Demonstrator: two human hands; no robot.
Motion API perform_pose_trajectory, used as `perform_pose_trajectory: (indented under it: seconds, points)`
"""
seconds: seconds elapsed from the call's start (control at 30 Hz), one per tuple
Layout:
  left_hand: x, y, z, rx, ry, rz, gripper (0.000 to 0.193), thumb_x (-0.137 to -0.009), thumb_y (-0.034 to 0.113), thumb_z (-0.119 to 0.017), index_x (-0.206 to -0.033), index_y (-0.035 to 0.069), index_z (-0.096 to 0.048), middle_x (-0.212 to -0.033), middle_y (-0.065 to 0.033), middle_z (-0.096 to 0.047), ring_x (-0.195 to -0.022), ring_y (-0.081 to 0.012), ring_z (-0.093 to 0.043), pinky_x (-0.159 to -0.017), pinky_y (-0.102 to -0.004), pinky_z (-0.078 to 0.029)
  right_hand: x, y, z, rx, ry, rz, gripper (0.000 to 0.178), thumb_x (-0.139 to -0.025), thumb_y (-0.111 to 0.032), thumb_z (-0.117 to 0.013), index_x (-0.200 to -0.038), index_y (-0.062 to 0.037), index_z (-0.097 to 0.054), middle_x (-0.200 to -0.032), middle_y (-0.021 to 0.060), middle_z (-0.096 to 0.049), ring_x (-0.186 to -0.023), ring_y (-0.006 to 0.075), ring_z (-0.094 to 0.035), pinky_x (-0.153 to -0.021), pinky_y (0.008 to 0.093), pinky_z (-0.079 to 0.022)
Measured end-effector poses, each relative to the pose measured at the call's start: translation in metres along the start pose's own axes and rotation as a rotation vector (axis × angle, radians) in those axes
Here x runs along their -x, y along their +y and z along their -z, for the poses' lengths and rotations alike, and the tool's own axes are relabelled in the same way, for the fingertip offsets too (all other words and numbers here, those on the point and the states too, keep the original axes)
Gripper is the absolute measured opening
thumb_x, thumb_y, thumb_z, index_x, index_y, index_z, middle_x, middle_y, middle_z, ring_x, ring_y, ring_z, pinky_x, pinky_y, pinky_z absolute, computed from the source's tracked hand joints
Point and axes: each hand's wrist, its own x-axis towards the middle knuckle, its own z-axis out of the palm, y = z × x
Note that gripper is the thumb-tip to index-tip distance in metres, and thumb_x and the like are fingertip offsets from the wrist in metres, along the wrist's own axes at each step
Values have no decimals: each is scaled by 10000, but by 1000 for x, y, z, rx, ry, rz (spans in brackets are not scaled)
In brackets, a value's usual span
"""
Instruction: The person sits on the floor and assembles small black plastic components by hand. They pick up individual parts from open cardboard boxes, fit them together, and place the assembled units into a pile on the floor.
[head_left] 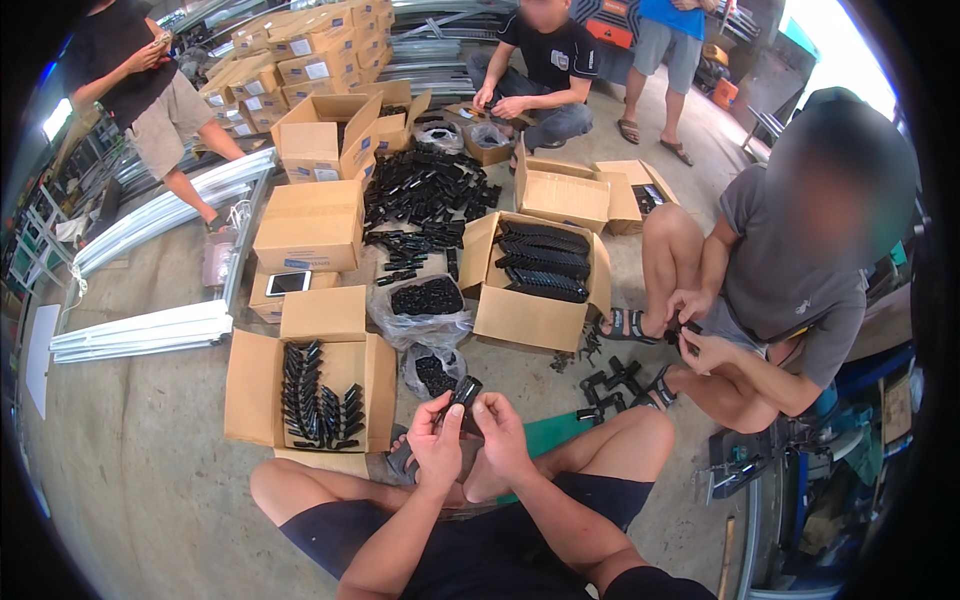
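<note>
I sit on the floor with both hands together in front of me. A short black tubular fitting (466, 391) is pinched between my left hand (437, 440) and my right hand (502, 438), thumbs toward its near end. Just beyond my left hand are two plastic bags of small black parts, a nearer bag (436, 374) and a farther bag (425, 298). To the left stands an open cardboard box (257, 390) with rows of similar black fittings inside. Behind the bags lies a large loose pile of black fittings (425, 195).
Another open box (525, 322) of stacked black fittings stands ahead right. A seated co-worker (800, 290) at right handles a black part near loose black fittings (612, 385). Closed boxes (308, 222), white metal bars (145, 332) and more people are farther off. Green material (555, 432) lies by my legs.
</note>
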Motion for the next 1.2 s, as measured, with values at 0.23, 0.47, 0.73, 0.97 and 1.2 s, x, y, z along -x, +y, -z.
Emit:
perform_pose_trajectory:
  seconds: [0.23, 0.47, 0.73, 0.97, 1.2]
  points:
    - [0, 4, -4, 49, -39, 65, 231, -1002, 12, -662, -1227, -30, -634, -1152, -95, -706, -973, -102, -670, -816, -244, -586, 7, -15, -12, -30, 46, 26, 86, -1075, -120, -567, -1107, -42, -583, -1011, 19, -650, -906, 92, -642, -783, 289, -585]
    - [2, -5, -3, 39, -44, 68, 246, -986, -8, -683, -1225, -43, -638, -1224, -110, -681, -1114, -130, -640, -993, -275, -517, 2, 10, 6, 148, 78, 59, 150, -1086, -170, -534, -1064, -33, -589, -984, 3, -623, -915, 57, -566, -807, 248, -493]
    - [-5, -1, 2, -17, -40, -13, 239, -1003, 54, -683, -1233, 4, -643, -1121, -64, -713, -871, -61, -664, -667, -198, -569, 0, 0, 5, -18, -7, -14, 118, -1072, -150, -579, -1109, -42, -609, -1042, 25, -659, -942, 89, -631, -806, 281, -559]
    - [0, -1, 5, 8, -24, 81, 256, -1003, 66, -689, -1245, -1, -641, -1112, -63, -717, -910, -63, -664, -710, -195, -566, 6, -10, -7, -27, 52, -30, 91, -1030, -59, -631, -1115, -35, -610, -1069, 20, -671, -984, 87, -632, -887, 269, -532]
    - [0, -9, 5, 11, -50, 79, 266, -993, 38, -695, -1243, -33, -638, -1142, -81, -715, -1009, -89, -656, -873, -228, -534, 6, -4, -3, -77, 32, -15, 76, -1070, -131, -570, -1077, -57, -588, -1040, 25, -659, -953, 103, -647, -789, 298, -586]
